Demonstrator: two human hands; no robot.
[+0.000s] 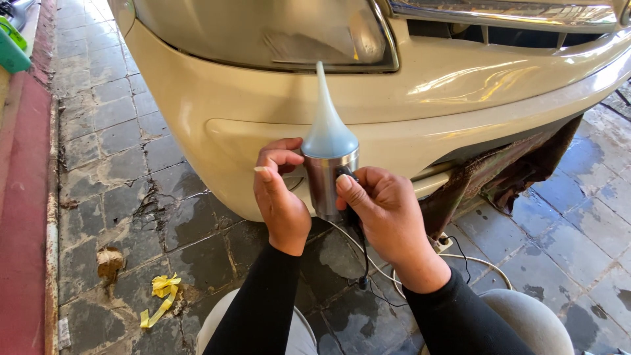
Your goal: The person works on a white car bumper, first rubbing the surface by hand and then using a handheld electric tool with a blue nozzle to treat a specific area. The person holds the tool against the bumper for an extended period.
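Both hands, the left hand [281, 197] and the right hand [388, 210], close around a metal cylinder tool [327, 177] topped by a pale blue pointed cone [327, 125], held upright just before the cream car bumper [460, 105]. Below, cables [368, 260] trail over wet paving [125, 190], and yellow tape [161, 296] lies nearby.

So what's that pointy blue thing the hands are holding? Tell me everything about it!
The pointy tool has a pale blue cone top that narrows to a thin tip, pointing up at the car's headlight. Below sits a shiny metal cylinder, with a dark cable hanging beneath. It stands upright before the cream bumper. The left hand and the right hand wrap the cylinder from each side, the right thumb pressed on a dark part.
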